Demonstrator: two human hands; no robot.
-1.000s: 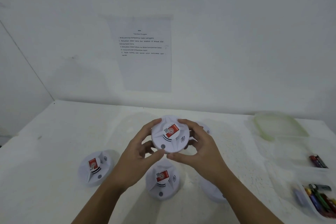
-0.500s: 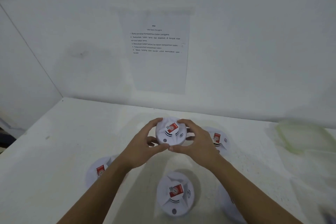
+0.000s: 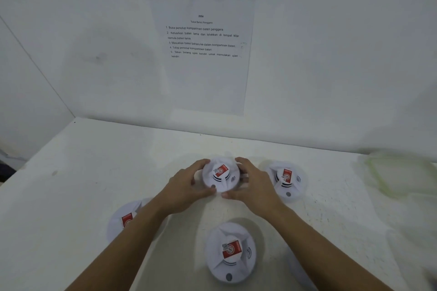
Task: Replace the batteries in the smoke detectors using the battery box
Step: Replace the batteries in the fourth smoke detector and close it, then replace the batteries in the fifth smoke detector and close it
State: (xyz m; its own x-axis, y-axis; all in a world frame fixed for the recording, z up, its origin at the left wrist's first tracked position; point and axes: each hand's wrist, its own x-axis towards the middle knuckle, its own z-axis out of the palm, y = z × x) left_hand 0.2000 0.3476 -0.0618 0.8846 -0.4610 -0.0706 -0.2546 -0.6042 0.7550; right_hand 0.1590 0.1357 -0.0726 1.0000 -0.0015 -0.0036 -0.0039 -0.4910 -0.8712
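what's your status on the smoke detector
Left hand, right hand both gripping one smoke detector, label up. Other detectors on table nearby. Nothing blocking.

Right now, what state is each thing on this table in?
Middle detector: gripped by both hands, label up.
Left hand: curled round middle detector.
Right hand: curled round middle detector.
Right detector: resting on table, label up.
Near detector: resting on table, label up.
Left detector: on table, partly hidden by forearm.
Green lid: on table, blurred.
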